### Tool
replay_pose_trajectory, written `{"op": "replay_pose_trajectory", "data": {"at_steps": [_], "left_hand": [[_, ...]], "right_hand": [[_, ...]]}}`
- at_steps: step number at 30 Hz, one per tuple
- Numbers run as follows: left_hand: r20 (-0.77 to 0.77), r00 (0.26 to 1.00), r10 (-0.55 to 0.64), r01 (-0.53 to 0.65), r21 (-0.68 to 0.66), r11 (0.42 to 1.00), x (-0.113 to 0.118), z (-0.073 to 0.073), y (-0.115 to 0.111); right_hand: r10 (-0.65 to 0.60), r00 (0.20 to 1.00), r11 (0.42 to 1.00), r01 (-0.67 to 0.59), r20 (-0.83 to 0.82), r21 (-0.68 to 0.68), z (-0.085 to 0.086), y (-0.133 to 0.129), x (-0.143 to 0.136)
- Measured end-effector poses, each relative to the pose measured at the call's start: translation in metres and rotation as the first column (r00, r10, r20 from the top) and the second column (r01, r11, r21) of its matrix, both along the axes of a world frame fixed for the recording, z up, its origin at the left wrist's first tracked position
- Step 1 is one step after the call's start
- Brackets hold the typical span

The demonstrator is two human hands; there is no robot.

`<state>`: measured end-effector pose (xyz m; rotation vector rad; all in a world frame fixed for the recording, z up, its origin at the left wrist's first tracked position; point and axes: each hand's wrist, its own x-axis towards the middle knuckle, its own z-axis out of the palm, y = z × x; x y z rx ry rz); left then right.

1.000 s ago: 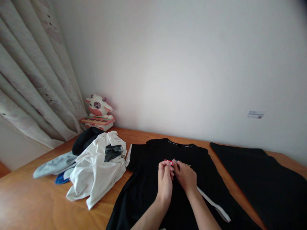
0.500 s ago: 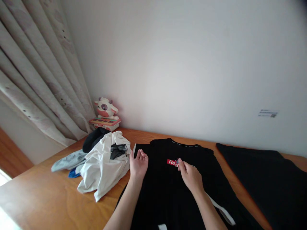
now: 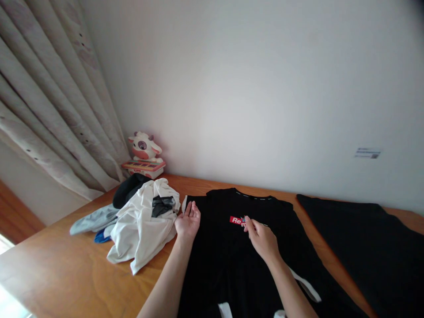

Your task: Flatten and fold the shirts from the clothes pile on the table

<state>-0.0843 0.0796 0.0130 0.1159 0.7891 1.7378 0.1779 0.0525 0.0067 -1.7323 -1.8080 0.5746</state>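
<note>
A black long-sleeved top lies spread out before me, its collar toward the wall and a red printed patch on its chest. My left hand is palm up with the fingers loosely apart, at the side of the top beside a white cuff. Above the chest print is my right hand, closed, with thumb and forefinger together. Whatever may be between those fingertips is hidden. More white trim shows at the right side of the top.
Left of the top lies a heap of clothes, with a white garment, a grey one and a black one. A cow toy keyboard stands behind it. Another black garment covers the right of the wooden surface.
My left hand has shifted slightly left, nearer the white garment, and more of the white cuff shows. My right hand has stayed almost where it was. The view has tilted a little.
</note>
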Motion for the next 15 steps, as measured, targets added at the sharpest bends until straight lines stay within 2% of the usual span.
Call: {"op": "replay_pose_trajectory", "data": {"at_steps": [2, 5, 8, 9, 10, 11, 12, 13, 14, 15], "left_hand": [[-0.091, 0.995, -0.040, 0.039, -0.006, 0.999, 0.011, 0.000, 0.001], [-0.260, 0.950, -0.176, 0.172, -0.038, 0.984, 0.039, -0.001, -0.003], [-0.425, 0.833, -0.354, 0.345, -0.102, 0.933, 0.069, -0.005, -0.016], [-0.506, 0.760, -0.408, 0.405, -0.123, 0.906, 0.078, -0.006, -0.022], [-0.631, 0.647, -0.428, 0.454, -0.132, 0.881, 0.084, -0.007, -0.028], [-0.786, 0.475, -0.396, 0.501, -0.128, 0.856, 0.089, -0.007, -0.035], [-0.922, 0.248, -0.297, 0.554, -0.116, 0.824, 0.093, -0.006, -0.041], [-0.991, 0.007, -0.136, 0.609, -0.104, 0.787, 0.095, -0.005, -0.046], [-0.978, -0.201, 0.048, 0.657, -0.099, 0.747, 0.097, -0.003, -0.050], [-0.917, -0.342, 0.204, 0.691, -0.099, 0.716, 0.098, -0.001, -0.054]], "right_hand": [[0.003, 1.000, 1.000, -0.003, 0.001, 0.010, -0.001, 0.001, 0.000], [0.001, 1.000, 0.998, -0.001, -0.003, 0.067, -0.006, 0.003, 0.001], [-0.026, 0.998, 0.989, 0.034, -0.056, 0.141, -0.014, 0.005, 0.001], [-0.036, 0.996, 0.986, 0.047, -0.077, 0.159, -0.016, 0.006, 0.001], [-0.041, 0.995, 0.983, 0.056, -0.091, 0.175, -0.018, 0.007, 0.001], [-0.040, 0.994, 0.981, 0.058, -0.098, 0.186, -0.020, 0.008, 0.001], [-0.035, 0.995, 0.980, 0.053, -0.097, 0.190, -0.021, 0.008, 0.001], [-0.027, 0.995, 0.981, 0.044, -0.092, 0.188, -0.022, 0.009, 0.001], [-0.019, 0.996, 0.983, 0.034, -0.083, 0.183, -0.022, 0.009, 0.001], [-0.010, 0.997, 0.984, 0.023, -0.073, 0.176, -0.022, 0.009, 0.001]]}}
